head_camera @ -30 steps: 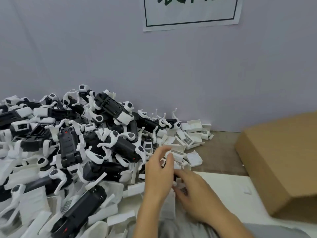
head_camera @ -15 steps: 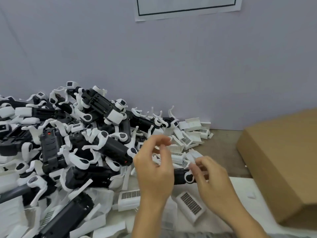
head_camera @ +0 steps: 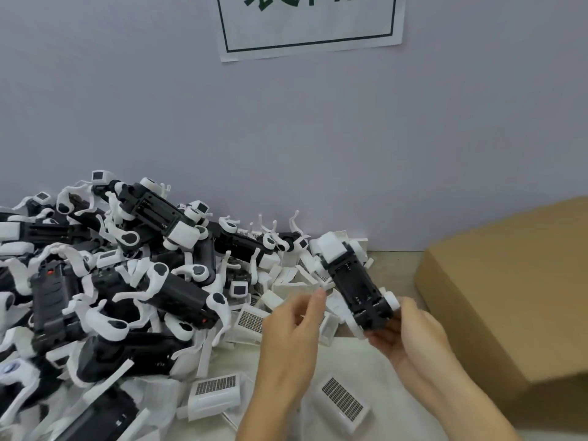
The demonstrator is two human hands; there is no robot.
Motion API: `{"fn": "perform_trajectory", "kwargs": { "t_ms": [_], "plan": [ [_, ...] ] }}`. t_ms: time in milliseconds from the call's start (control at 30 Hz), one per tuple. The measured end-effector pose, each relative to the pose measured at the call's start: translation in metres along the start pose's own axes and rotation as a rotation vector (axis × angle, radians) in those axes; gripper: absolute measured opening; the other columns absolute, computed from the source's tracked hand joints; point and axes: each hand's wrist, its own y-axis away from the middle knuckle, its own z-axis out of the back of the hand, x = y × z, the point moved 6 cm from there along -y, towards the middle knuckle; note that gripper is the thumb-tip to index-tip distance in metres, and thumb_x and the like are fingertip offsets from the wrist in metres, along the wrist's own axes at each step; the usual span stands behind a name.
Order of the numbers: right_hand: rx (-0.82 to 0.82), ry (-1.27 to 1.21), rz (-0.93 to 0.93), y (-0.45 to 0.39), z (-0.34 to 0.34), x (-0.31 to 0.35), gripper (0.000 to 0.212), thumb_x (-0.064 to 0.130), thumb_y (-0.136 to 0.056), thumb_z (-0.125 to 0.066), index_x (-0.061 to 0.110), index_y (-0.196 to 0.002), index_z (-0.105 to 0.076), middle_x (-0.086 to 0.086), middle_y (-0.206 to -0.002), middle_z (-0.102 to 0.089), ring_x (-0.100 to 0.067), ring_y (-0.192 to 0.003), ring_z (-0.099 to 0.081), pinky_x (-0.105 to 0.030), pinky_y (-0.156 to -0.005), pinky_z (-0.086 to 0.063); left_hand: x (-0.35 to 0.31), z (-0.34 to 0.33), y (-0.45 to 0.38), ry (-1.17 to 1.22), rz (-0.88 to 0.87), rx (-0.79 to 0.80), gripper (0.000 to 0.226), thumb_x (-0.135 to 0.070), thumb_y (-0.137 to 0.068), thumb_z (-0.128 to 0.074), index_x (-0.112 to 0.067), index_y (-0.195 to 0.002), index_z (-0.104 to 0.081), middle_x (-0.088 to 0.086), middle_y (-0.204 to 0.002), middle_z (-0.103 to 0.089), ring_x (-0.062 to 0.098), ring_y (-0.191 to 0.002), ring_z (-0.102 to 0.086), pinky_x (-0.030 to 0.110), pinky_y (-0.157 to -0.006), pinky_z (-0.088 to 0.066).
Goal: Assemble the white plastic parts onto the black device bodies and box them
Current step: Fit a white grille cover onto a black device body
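Observation:
My right hand grips the near end of a black device body and holds it tilted up above the table. A white plastic block sits on the device's far end. My left hand hovers just left of the device with thumb and fingers loosely curled. I see nothing in it, though it is blurred. Loose white grille parts lie below the hands, one near my left wrist and one between my forearms.
A big heap of black devices with white arms fills the left side up to the wall. Small white parts are scattered by its right edge. A cardboard box stands at the right. A printed sign hangs on the wall.
My right hand has lifted the black device out of the pile and swung it up to the right. My left hand has come off it and opened slightly.

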Motion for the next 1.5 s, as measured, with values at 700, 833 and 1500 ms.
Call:
{"fn": "perform_trajectory", "kwargs": {
  "t_ms": [700, 833, 1500],
  "plan": [
    [0.363, 0.705, 0.591, 0.037, -0.061, -0.013, 0.05, 0.04, -0.078, -0.077, 0.067, -0.112, -0.051, 0.029, -0.107, -0.069, 0.008, -0.096, -0.065, -0.007, -0.072, -0.049, 0.017, -0.008, -0.008, 0.642, 0.203, -0.023, 0.021, -0.02, -0.103, -0.052, -0.023, -0.117, -0.068, 0.001, -0.11, -0.076, 0.016, -0.105, -0.072, 0.029, -0.084, -0.052],
    [0.264, 0.687, 0.579, 0.026, -0.05, -0.014, 0.04, 0.048, -0.063, -0.072, 0.052, -0.101, -0.063, 0.024, -0.095, -0.072, 0.004, -0.087, -0.068, -0.012, -0.068, -0.051, 0.013, -0.015, -0.008, 0.448, 0.104, 0.005, 0.016, -0.018, -0.099, -0.059, -0.023, -0.113, -0.067, -0.003, -0.106, -0.076, 0.008, -0.102, -0.071, 0.021, -0.081, -0.053],
    [0.379, 0.755, 0.487, 0.02, -0.045, -0.015, 0.028, 0.021, -0.075, -0.065, 0.034, -0.099, -0.07, 0.011, -0.092, -0.077, -0.009, -0.087, -0.072, -0.04, -0.079, -0.06, 0.0, -0.021, -0.004, 0.022, -0.126, -0.008, 0.007, -0.016, -0.091, -0.07, -0.023, -0.091, -0.066, -0.013, -0.083, -0.072, 0.004, -0.08, -0.068, 0.021, -0.071, -0.055]
  ]
}}
